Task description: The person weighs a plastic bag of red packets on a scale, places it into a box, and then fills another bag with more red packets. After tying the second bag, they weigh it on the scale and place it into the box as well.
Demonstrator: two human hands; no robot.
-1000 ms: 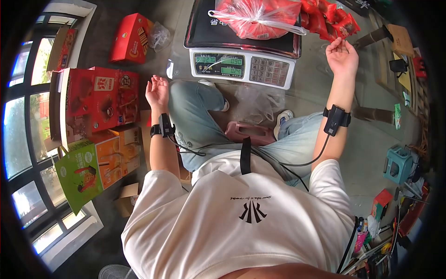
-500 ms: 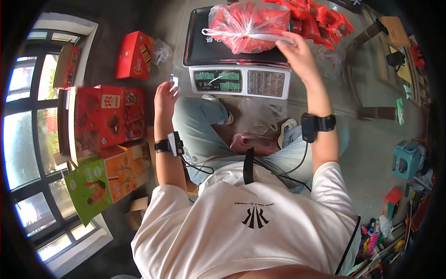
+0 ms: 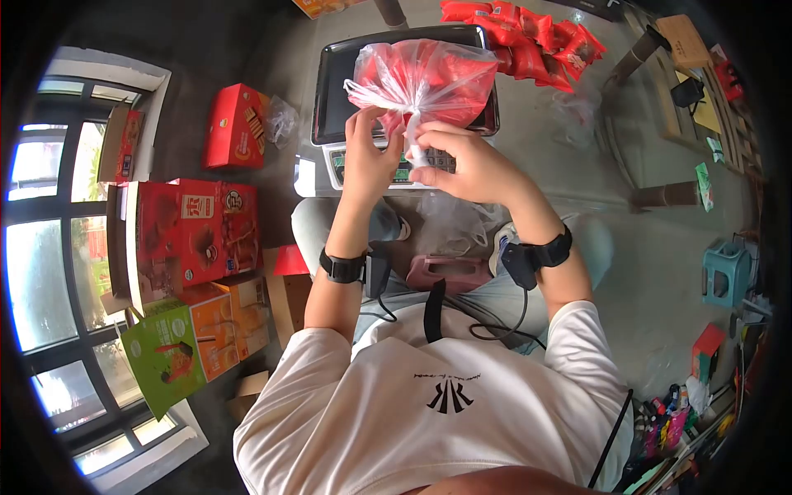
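Observation:
A knotted clear plastic bag [image 3: 450,70] full of red packets rests on the black platform of a digital scale [image 3: 328,82]. My left hand [image 3: 373,161] is at the bag's near left side, fingers apart and curved, the fingertips close to the gathered plastic. My right hand [image 3: 474,165] comes from the right, its bent fingers and thumb around the white twisted end hanging from the knot. Both hands partly cover the scale's display and keypad.
Loose red packets [image 3: 536,45] lie beyond the scale to the right. A red box [image 3: 231,124] and large red cartons [image 3: 198,223] stand at left. Under the scale are a crumpled plastic bag [image 3: 454,219] and a pink stool [image 3: 445,272]. A teal stool [image 3: 726,272] stands at right.
Both hands have come together at the bag's knot, my left from beside the scale and my right from the bag's right side. The bag's twisted end now points toward me.

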